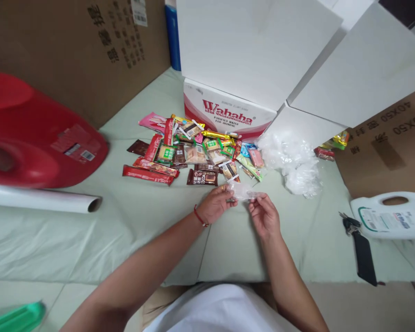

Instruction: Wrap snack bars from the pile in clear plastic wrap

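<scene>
A clear plastic bag [241, 190] stretches between my two hands above the near middle of the cloth-covered table. My left hand [216, 204], with a red string bracelet at the wrist, pinches its left side. Thumb and fingers of my right hand [264, 214] close on its right edge. Just beyond my hands lies a spread pile of wrapped snacks; a brown cocoa packet [202, 178] and a red packet [148, 175] are at its near side. To the right of the pile sits a heap of crumpled clear plastic bags [290, 159].
White boxes [259, 41] and a Wahaha carton [228, 110] stand behind the snacks. A red plastic jug [38, 138] and a white roll [41, 198] lie left. At right are a white bottle [394, 214], keys with a black strap [364, 258] and a brown carton [387, 147].
</scene>
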Demonstrator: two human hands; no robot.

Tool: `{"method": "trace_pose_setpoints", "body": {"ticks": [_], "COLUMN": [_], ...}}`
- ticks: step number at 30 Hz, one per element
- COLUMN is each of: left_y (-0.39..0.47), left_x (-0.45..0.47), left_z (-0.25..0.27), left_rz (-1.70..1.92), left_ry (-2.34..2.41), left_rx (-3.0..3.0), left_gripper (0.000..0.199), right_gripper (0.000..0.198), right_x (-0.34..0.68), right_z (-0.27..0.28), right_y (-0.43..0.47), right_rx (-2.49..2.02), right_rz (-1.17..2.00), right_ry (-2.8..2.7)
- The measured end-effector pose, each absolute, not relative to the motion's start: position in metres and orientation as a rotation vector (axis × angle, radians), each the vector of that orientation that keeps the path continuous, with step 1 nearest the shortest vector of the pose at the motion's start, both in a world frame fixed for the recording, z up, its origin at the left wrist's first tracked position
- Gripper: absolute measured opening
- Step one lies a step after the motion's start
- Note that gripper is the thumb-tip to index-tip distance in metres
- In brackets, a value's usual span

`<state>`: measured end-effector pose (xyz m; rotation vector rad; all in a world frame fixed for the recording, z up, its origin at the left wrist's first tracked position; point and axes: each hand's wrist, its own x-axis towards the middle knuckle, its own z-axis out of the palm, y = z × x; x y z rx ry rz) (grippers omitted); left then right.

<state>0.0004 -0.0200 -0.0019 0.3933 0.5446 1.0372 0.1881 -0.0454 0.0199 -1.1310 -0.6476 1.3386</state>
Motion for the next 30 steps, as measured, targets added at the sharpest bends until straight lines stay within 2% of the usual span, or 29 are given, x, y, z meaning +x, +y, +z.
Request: {"method": "trace_pose_setpoints", "body": {"ticks": [2,4,6,7,10,14,16,20,23,27,30], "left_y": [-0.02,-0.021,-0.022,-0.023,-0.025,-0.026,-0.027,-0.025,-0.021,-0.017,-0.016], "left_x": [0.001,0.003,0.005,0.005,0.006,0.004,0.004,0.005,0.003,0.0,0.0], "left_z": [-0.002,-0.002,-0.002,-0.002,-0.002,0.001,0.003,0.004,0.005,0.006,0.007], "left_rz": [1.027,1.008,0.991,0.982,0.943,0.881,0.868,0.936,1.007,1.039,1.04], "left_ry": [0.547,0.538,0.526,0.52,0.512,0.524,0.551,0.597,0.611,0.643,0.67], "left_rx": [0.431,0.484,0.544,0.572,0.634,0.62,0.584,0.531,0.488,0.46,0.461], "left_gripper": [0.04,0.041,0.043,0.045,0.047,0.057,0.065,0.054,0.054,0.058,0.06], "right_gripper": [0.039,0.061,0.067,0.059,0.018,0.017,0.018,0.016,0.012,0.032,0.042], "right_x": [0.193,0.198,0.203,0.204,0.205,0.198,0.194,0.192,0.197,0.207,0.212], "right_z": [0.025,0.035,0.047,0.052,0.061,0.058,0.056,0.056,0.054,0.048,0.043], "right_y": [-0.05,-0.051,-0.049,-0.047,-0.037,-0.033,-0.036,-0.042,-0.042,-0.041,-0.048], "right_rx": [-1.247,-1.321,-1.336,-1.323,-1.269,-1.227,-1.189,-1.178,-1.33,-1.424,-1.424], "right_rz": [1.116,0.835,0.625,0.564,0.48,0.424,0.438,0.506,0.623,0.908,1.188], "right_ry": [-0.905,-1.259,-1.621,-1.777,-2.042,-2.049,-2.052,-1.956,-1.572,-0.894,-0.651]}}
